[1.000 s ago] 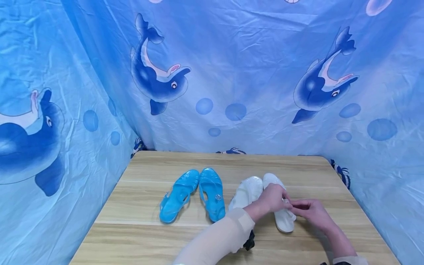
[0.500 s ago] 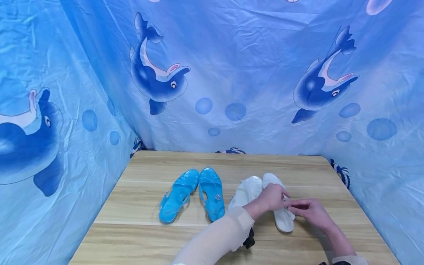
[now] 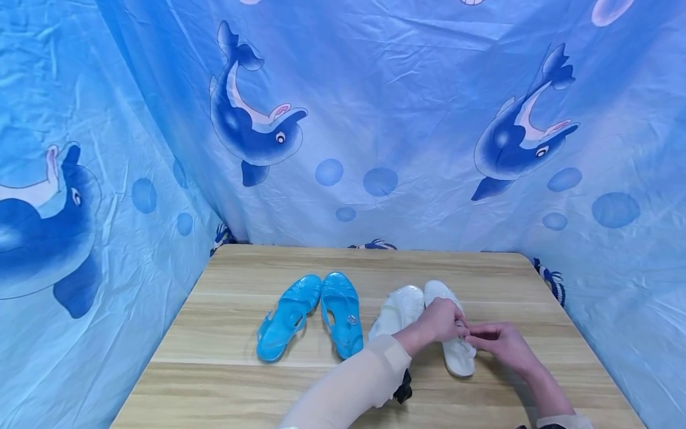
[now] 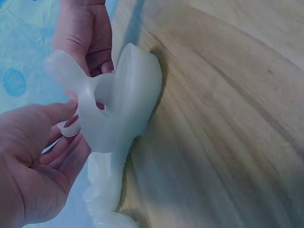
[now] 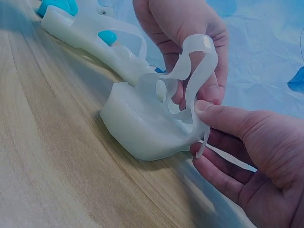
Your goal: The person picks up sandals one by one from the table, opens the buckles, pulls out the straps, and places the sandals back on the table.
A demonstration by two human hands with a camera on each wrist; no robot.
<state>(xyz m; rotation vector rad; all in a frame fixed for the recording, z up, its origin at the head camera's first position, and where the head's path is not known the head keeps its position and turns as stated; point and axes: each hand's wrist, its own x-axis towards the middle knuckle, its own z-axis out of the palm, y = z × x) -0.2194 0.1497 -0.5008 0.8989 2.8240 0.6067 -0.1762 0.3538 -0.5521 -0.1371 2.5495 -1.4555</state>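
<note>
A white jelly sandal [image 3: 459, 360] lies on the wooden table, sole down, toe pointing away. My left hand [image 3: 442, 320] reaches over from the left and pinches its ankle strap [image 4: 72, 129] at the outer side, near the buckle area. Facing it, my right hand [image 3: 508, 345] holds the loose strap [image 5: 202, 123] between thumb and fingers. In the right wrist view the strap arches up in a loop over the heel [image 5: 137, 128]. The fastening itself is hidden by the fingers. The other white sandal [image 3: 399, 310] sits just left, partly covered by my left arm.
A pair of blue jelly sandals [image 3: 341, 313] stands on the left half of the wooden table [image 3: 225, 381], toes together. Behind and beside the table hangs a blue curtain [image 3: 402, 119] printed with dolphins.
Both hands stay at the same strap, with only slight finger shifts. The sandals keep their places.
</note>
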